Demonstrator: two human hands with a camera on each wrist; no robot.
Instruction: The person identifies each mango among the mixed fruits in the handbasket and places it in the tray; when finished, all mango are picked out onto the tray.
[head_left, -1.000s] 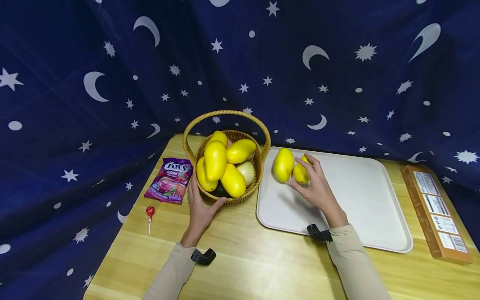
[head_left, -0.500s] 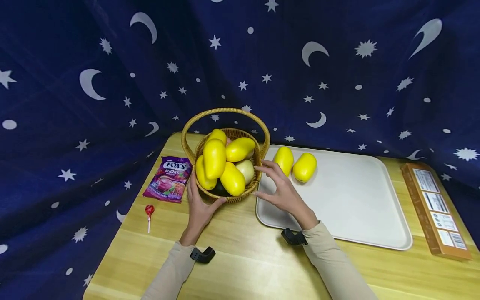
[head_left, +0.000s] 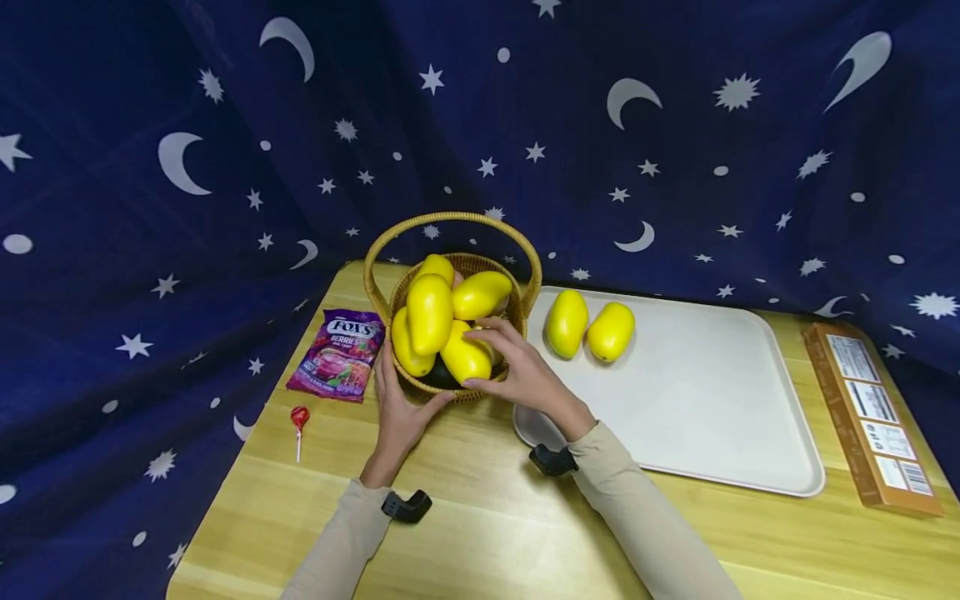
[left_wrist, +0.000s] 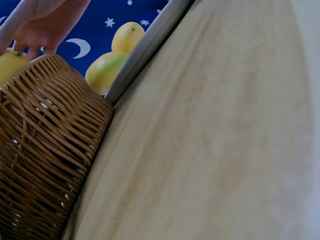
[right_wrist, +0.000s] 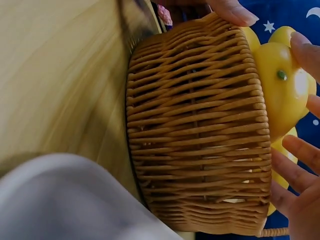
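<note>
A wicker basket (head_left: 517, 342) with a tall handle holds several yellow mangoes. My left hand (head_left: 403, 429) holds its front left side, the thumb along the front rim and the fingers around the outer wall. My right hand (head_left: 528, 375) reaches over the basket's front right rim, fingers and thumb spread around the front mango (head_left: 462, 354). In the right wrist view the thumb lies by that mango (right_wrist: 280, 95) and the other fingers are extended on its far side; firm contact cannot be made out. A pale round fruit and a dark one are partly hidden in the basket.
Two mangoes, one left (head_left: 567, 323) and one right (head_left: 611, 332), lie on a white tray (head_left: 705, 400) beside the basket. A purple candy bag (head_left: 339, 354) and a red lollipop (head_left: 300, 419) lie at left. An orange-brown box (head_left: 870, 417) lies at far right.
My right hand has let go of the right mango on the tray and moved left to the front mango in the basket. The left hand has stayed on the basket.
</note>
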